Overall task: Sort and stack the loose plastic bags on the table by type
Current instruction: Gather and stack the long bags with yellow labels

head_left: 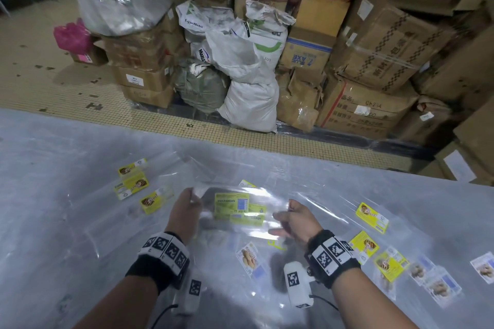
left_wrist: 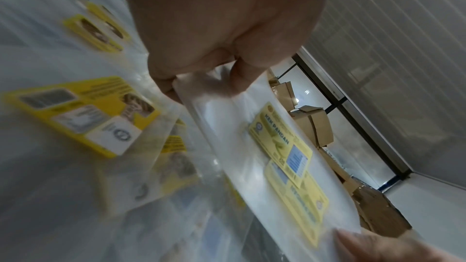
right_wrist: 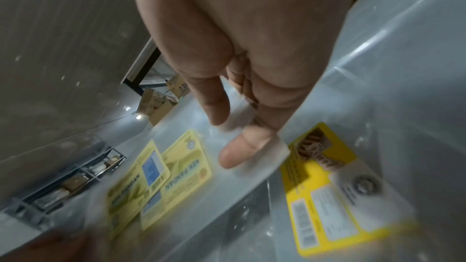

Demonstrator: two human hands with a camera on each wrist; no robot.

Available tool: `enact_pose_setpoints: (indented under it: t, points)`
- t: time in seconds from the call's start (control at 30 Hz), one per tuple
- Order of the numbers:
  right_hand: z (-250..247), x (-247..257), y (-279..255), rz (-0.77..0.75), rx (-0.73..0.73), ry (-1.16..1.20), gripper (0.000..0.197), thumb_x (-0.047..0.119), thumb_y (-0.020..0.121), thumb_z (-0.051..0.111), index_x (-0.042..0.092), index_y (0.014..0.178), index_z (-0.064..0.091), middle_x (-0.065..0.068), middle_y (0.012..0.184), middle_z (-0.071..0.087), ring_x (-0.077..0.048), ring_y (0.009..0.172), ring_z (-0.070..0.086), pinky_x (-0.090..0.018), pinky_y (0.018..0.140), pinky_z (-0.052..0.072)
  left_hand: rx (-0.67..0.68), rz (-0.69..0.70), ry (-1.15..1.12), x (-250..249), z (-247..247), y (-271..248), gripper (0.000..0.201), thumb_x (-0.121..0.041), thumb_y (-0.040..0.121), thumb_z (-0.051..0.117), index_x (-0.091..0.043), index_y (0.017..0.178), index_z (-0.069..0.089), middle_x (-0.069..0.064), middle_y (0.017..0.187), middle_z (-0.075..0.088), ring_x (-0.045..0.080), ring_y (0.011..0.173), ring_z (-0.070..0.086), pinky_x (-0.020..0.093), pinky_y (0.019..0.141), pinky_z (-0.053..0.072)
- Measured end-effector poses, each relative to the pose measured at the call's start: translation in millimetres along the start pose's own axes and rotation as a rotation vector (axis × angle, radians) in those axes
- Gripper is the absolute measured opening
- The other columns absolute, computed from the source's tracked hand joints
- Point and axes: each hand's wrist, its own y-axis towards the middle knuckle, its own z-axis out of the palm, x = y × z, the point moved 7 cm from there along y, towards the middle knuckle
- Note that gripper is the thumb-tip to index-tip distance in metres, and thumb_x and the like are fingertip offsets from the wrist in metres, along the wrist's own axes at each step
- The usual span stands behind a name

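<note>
Both hands hold a thin stack of clear bags with pale green "KEK PANDAN" labels (head_left: 232, 203) just above the table's middle. My left hand (head_left: 193, 196) pinches the stack's left edge, thumb on top, as the left wrist view shows (left_wrist: 204, 87), with the green labels (left_wrist: 279, 146) beyond it. My right hand (head_left: 283, 218) pinches the right edge between thumb and fingers (right_wrist: 234, 136); the green labels (right_wrist: 161, 176) lie past them. Loose bags with bright yellow labels lie at the left (head_left: 132, 181) and at the right (head_left: 372, 218). White-and-blue labelled bags (head_left: 249, 259) lie near me.
The table (head_left: 53, 157) is covered with a grey translucent sheet. More white-and-blue labelled bags (head_left: 441, 286) lie at the right, near further yellow-labelled ones (head_left: 390, 264). Beyond the far edge, cardboard boxes (head_left: 374, 61) and white sacks (head_left: 248, 104) stand on the tiled floor.
</note>
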Motion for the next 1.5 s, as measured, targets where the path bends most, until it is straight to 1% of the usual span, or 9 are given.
enact_pose_setpoints:
  t: [0.07,0.17,0.4,0.57,0.87,1.07,1.27,1.43,1.5]
  points:
    - [1,9,4,-0.049,-0.016,-0.039,0.020,0.000,0.092,0.060,0.015,0.083,0.049,0.000,0.068,0.050,-0.025,0.060,0.068,-0.036,0.047,0.053,-0.007,0.019,0.003,-6,2,3,0.014,-0.001,0.095,0.041,-0.007,0.094,0.053,0.007,0.089,0.061,0.025,0.083,0.056,0.037,0.071,0.043]
    - [2,27,14,-0.146,-0.052,-0.042,0.012,-0.001,0.093,0.056,0.009,0.098,0.055,-0.003,0.081,0.057,-0.016,0.058,0.060,-0.051,0.084,0.055,-0.019,0.026,-0.012,-21,5,11,0.018,-0.007,0.099,0.039,-0.004,0.111,0.051,0.008,0.106,0.058,0.022,0.099,0.053,0.035,0.080,0.041]
    - [1,58,38,-0.315,-0.163,-0.155,0.014,0.008,0.097,0.053,0.008,0.111,0.051,-0.014,0.107,0.064,-0.024,0.087,0.066,-0.043,0.086,0.056,-0.046,-0.051,-0.126,-39,21,40,0.047,-0.023,0.105,0.039,-0.006,0.147,0.031,0.002,0.143,0.041,0.019,0.132,0.040,0.028,0.102,0.030]
    - [1,54,53,-0.320,-0.171,-0.171,0.016,0.006,0.098,0.051,0.012,0.112,0.047,-0.011,0.103,0.066,-0.022,0.084,0.066,-0.026,0.067,0.057,-0.088,-0.061,-0.051,-19,32,68,0.023,-0.010,0.097,0.052,-0.005,0.119,0.055,0.007,0.119,0.060,0.030,0.119,0.053,0.030,0.091,0.039]
    - [2,41,69,-0.316,-0.222,-0.043,0.027,0.011,0.095,0.055,0.029,0.112,0.046,-0.010,0.104,0.063,-0.026,0.088,0.064,-0.052,0.084,0.056,-0.069,0.004,-0.184,-14,40,76,0.022,-0.001,0.088,0.061,-0.014,0.106,0.059,0.002,0.093,0.061,0.017,0.084,0.055,0.022,0.068,0.042]
    - [0,54,69,-0.426,-0.269,-0.076,0.019,0.010,0.099,0.048,0.024,0.110,0.044,-0.004,0.101,0.062,-0.019,0.087,0.065,-0.031,0.069,0.056,-0.110,0.021,-0.242,-21,40,86,0.019,-0.006,0.091,0.059,-0.024,0.087,0.055,0.001,0.088,0.061,0.020,0.082,0.055,0.032,0.075,0.044]
    - [3,34,80,-0.273,-0.223,0.023,0.041,0.007,0.094,0.053,0.043,0.114,0.044,-0.008,0.119,0.060,-0.034,0.106,0.062,-0.061,0.088,0.053,-0.029,-0.093,-0.280,-5,53,87,0.028,-0.005,0.084,0.061,-0.029,0.100,0.056,0.008,0.107,0.062,0.028,0.096,0.063,0.049,0.090,0.052]
    - [2,37,82,-0.256,-0.236,-0.037,0.029,0.009,0.099,0.048,0.029,0.119,0.044,-0.002,0.099,0.061,-0.025,0.098,0.064,-0.041,0.073,0.058,-0.031,-0.083,-0.249,-1,55,93,0.033,-0.002,0.085,0.059,-0.028,0.106,0.057,0.008,0.111,0.063,0.025,0.097,0.062,0.038,0.084,0.050]
    - [3,35,86,-0.223,-0.243,-0.060,0.019,0.016,0.098,0.050,0.030,0.110,0.045,-0.005,0.103,0.062,-0.028,0.100,0.065,-0.051,0.078,0.058,-0.043,-0.064,-0.143,-4,54,96,0.026,-0.003,0.089,0.058,-0.012,0.113,0.057,0.006,0.107,0.062,0.026,0.102,0.058,0.030,0.083,0.042]
